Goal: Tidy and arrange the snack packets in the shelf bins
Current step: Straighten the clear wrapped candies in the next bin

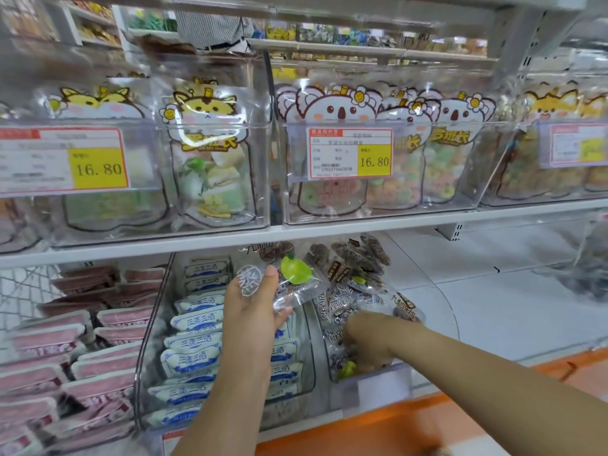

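Two bare forearms reach up past the orange front edge [362,426] of the lower shelf. The left hand [251,311] is raised in front of that shelf and holds a clear plastic snack packet [292,278] with a green leaf-shaped sticker, a white round seal and dark pieces inside. Its thumb lies on the packet's front and its fingers [283,313] curl behind the lower edge, so the packet hangs in the air above the gap between two bins.

The right hand [371,340] is down inside the clear plastic bin [368,381] to the right, back of the hand upward. Its fingers are buried among the heaped brown-and-clear snack packets [348,284], and I cannot tell whether they grip one.

Just left of that bin, a neighbouring clear bin holds rows of white packets with blue lettering [197,324]. Further left lie stacked pink packets [108,340].

On the shelf above stand clear bins of cartoon-animal pouches [210,153] holding pale and coloured sweets. Their fronts carry white-and-yellow price labels [350,153] reading 16.80.
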`<state>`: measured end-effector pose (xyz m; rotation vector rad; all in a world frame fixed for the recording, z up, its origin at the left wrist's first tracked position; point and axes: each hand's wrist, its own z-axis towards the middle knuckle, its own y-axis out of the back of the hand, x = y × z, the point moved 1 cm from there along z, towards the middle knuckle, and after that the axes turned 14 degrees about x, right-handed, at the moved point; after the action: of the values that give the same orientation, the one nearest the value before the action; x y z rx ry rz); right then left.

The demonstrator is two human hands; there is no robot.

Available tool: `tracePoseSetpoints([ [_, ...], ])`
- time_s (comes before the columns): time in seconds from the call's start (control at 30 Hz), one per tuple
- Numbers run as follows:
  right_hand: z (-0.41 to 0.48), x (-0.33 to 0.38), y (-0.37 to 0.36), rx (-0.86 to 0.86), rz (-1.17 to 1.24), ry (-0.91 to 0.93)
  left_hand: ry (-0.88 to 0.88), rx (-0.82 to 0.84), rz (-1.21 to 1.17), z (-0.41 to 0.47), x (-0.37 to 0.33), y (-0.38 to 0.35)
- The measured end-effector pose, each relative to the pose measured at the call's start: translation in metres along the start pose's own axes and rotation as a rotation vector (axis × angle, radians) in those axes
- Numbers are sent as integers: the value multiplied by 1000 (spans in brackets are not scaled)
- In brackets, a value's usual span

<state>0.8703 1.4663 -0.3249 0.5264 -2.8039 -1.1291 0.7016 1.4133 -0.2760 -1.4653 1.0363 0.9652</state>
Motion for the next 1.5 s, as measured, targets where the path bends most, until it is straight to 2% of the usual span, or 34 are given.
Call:
tracePoseSetpoints([
  [0.27,-9,-7,7,14,74,25,-25,-20,-8,-4,-4,8],
  [0.43,-30,-12,15,-86,157,40,-16,-34,-10,-3,-5,11],
  [0.53,-47,-17,13,-253,95,-30,-19,-40,-16,-3,-6,11],
  [0.57,-53,-22,10,-319,140,-41,-22,-44,-17,-3,-6,11],
  [0.63,-64,-32,5,-423,354,-34,-23,-52,-20,-2,-6,13],
  [0.77,-69,-41,15,-800,739,22,-29,-58,-26,3,-5,11],
  [0.83,-56,-29,28,-931,906,97,-30,-53,-32,4,-3,8],
  [0.97,-10,-13,62,-1112,1037,159,-13,-43,-24,4,1,3],
  [1.03,0,-4,76,-1090,1009,156,-11,-52,-29,5,1,3],
  [1.13,-4,8,75,-1120,729,140,-13,-67,-40,8,-1,8],
  [1.2,-5,7,67,-1012,623,186,-15,-62,-40,9,-2,11],
  [1.27,-7,2,57,-923,588,238,-13,-54,-37,10,-3,11],
  [1.33,-14,-7,48,-981,624,254,-18,-55,-34,11,-3,12],
  [1.4,-24,-20,35,-958,683,288,-21,-51,-26,10,-3,13],
  [1.5,-31,-36,14,-630,547,348,-23,-38,-22,10,-2,13],
])
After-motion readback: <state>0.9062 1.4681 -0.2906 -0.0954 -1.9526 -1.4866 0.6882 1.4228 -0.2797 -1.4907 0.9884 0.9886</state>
